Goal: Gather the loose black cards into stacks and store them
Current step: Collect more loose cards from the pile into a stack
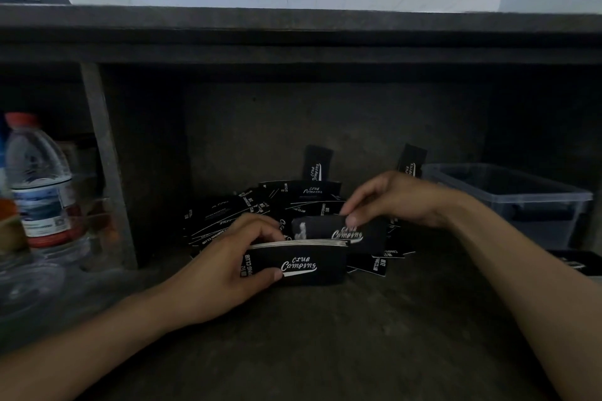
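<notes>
Head view, black cards (293,265), white "Club Camping" script

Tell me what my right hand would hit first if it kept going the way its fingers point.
Probably the stack in the left hand: the right hand, pinching a card, points left at it. Depth unclear.

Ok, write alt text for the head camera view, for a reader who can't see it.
A person's left hand grips a stack of black Club Camping cards over a dark worktop, while the right hand pinches a single card behind it. A loose pile of the same cards lies beyond, with a clear plastic bin at right and a water bottle at left.
</notes>
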`<move>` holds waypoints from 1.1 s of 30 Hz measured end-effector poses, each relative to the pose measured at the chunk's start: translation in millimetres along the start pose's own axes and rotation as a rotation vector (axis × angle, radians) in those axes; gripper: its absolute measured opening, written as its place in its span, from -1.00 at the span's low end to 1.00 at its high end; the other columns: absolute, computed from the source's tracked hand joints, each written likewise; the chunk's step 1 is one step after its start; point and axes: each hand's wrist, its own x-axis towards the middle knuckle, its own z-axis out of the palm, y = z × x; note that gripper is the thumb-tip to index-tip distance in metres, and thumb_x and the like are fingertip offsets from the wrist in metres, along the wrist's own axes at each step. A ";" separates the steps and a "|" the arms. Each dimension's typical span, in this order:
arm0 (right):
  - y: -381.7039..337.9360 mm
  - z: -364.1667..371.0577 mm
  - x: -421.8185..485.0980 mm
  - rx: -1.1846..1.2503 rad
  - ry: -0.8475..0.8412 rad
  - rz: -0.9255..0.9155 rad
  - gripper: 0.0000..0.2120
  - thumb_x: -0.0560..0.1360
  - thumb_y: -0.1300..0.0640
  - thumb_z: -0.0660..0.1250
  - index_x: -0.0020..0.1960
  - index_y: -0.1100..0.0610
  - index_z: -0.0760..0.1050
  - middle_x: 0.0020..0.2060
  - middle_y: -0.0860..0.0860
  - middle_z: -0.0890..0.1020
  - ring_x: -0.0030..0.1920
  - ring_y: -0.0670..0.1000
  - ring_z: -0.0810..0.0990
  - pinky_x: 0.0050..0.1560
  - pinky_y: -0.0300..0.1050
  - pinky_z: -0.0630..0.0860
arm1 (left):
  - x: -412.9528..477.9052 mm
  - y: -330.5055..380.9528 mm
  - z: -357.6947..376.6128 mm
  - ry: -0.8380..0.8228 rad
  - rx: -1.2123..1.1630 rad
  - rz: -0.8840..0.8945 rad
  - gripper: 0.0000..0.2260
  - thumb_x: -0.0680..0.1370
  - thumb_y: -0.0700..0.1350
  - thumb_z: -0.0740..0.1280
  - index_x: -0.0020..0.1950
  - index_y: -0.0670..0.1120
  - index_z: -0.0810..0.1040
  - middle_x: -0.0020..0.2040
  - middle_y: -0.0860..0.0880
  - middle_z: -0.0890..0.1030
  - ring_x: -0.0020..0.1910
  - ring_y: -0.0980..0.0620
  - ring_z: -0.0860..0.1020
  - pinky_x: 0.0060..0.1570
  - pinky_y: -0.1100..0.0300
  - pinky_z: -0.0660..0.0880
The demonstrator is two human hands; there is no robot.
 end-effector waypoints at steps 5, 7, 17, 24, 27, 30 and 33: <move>-7.6 28.5 8.3 0.174 -0.214 0.002 -0.79 0.58 0.19 0.32 0.19 0.16 0.61 0.06 0.11 0.71 0.06 0.01 0.68 0.12 -0.10 0.58 | -0.2 -0.1 -0.4 -0.024 -0.073 -0.089 -0.47 0.49 -0.05 0.51 0.33 0.19 0.31 0.15 0.21 0.61 0.18 0.22 0.59 0.23 0.17 0.52; -2.8 17.2 12.3 0.183 0.000 0.014 -0.81 0.63 0.13 0.25 0.16 0.13 0.59 0.04 0.12 0.71 0.02 0.05 0.71 0.06 -0.08 0.60 | -0.1 1.1 -1.1 -0.034 -0.053 -0.074 -0.53 0.50 -0.03 0.50 0.30 0.20 0.36 0.11 0.20 0.63 0.12 0.19 0.62 0.16 0.15 0.55; 38.6 7.9 28.5 -0.480 0.296 0.368 -0.41 0.32 -0.09 0.58 0.28 0.10 0.56 0.18 0.04 0.61 0.18 0.03 0.57 0.18 -0.18 0.48 | 0.7 1.3 -1.9 -0.033 0.028 -0.008 -0.83 0.52 0.04 0.47 0.06 0.16 0.55 -0.02 0.19 0.64 -0.04 0.14 0.63 -0.08 0.10 0.57; 41.8 -13.3 25.4 -0.261 0.213 0.344 -0.21 0.13 0.18 0.68 0.32 0.04 0.51 0.19 0.03 0.60 0.19 0.01 0.57 0.30 -0.09 0.47 | 0.0 1.6 -1.7 -0.026 0.025 0.044 -0.66 0.53 0.00 0.47 0.26 0.18 0.50 0.14 0.21 0.61 0.12 0.18 0.61 0.08 0.20 0.57; 38.5 -16.2 24.0 -0.336 0.122 0.330 -0.31 0.17 0.22 0.66 0.23 -0.05 0.53 0.09 -0.03 0.61 0.13 -0.02 0.58 0.23 -0.11 0.51 | 0.1 0.7 -1.6 -0.030 0.014 0.044 -0.66 0.53 0.00 0.46 0.28 0.19 0.52 0.15 0.17 0.59 0.15 0.14 0.60 0.12 0.18 0.55; 37.8 -12.6 24.5 -0.437 0.032 0.318 -0.39 0.21 0.26 0.62 0.15 -0.12 0.51 0.03 -0.06 0.56 0.04 -0.05 0.57 0.04 -0.17 0.54 | 0.5 0.5 -1.8 -0.041 0.010 0.035 -0.66 0.54 0.00 0.46 0.29 0.18 0.53 0.15 0.18 0.59 0.16 0.16 0.60 0.14 0.19 0.54; 32.5 -16.3 19.6 -0.420 0.018 0.309 -0.34 0.23 0.28 0.61 0.23 -0.08 0.50 0.02 -0.04 0.58 0.05 -0.01 0.59 0.05 -0.13 0.56 | 1.2 0.3 -2.3 -0.045 -0.006 0.027 -0.68 0.54 -0.02 0.46 0.28 0.16 0.54 0.15 0.19 0.60 0.15 0.18 0.60 0.14 0.20 0.54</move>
